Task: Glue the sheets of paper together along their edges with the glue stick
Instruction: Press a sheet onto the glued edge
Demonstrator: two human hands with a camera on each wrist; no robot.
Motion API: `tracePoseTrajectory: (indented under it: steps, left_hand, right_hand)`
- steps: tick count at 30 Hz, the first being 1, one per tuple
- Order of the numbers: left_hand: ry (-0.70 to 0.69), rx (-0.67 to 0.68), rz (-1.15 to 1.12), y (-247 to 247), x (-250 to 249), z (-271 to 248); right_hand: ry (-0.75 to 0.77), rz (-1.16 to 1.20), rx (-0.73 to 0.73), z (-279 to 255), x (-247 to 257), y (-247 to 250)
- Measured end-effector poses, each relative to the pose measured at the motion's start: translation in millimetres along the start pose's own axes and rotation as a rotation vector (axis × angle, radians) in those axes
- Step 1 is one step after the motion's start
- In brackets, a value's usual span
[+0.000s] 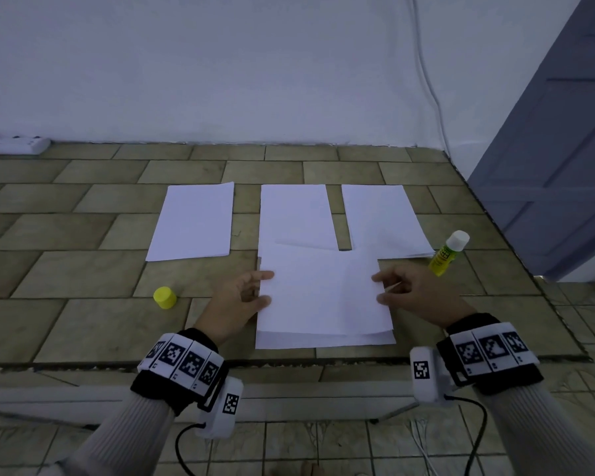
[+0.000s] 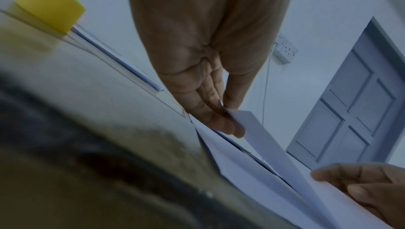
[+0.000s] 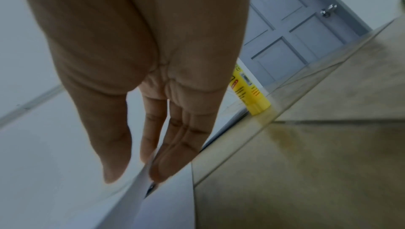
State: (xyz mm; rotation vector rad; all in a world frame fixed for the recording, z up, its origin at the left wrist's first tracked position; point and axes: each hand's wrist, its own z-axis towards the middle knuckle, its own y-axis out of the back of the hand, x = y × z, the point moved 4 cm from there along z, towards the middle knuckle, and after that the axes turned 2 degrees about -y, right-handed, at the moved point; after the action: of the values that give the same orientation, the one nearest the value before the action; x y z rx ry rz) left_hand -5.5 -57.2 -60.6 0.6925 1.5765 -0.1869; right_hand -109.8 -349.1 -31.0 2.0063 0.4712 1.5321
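Sheet (image 1: 320, 290) apparently between both hands (image 1: 237, 297)

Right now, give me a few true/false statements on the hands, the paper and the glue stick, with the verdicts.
1. Both hands hold the top sheet, the left hand at its left edge and the right hand at its right edge. True.
2. The glue stick is in the right hand's grip. False: it stands on the floor, beside the right-hand stack.
3. The yellow cap is off the glue stick. True: it sits on the floor, left of the left hand.
4. The glue stick lies flat. False: it stands upright.
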Motion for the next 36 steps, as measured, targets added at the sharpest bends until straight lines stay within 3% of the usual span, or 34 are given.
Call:
tracePoseTrajectory:
  steps: [4,15,36]
  left_hand:
    - [-0.004,-0.006,0.057,0,3,-1]
    - [-0.080,-0.067,0.328,-4,-1,-5]
    - [-0.083,-0.086,0.430,-2,-1,-7]
  right_hand:
    - [-0.014,-0.019,-0.103,0,-2,-3]
    - [-0.024,-0.305,-0.071,-4,-2,-27]
    - [-0.052,-0.202,-0.062,-10,-6,-24]
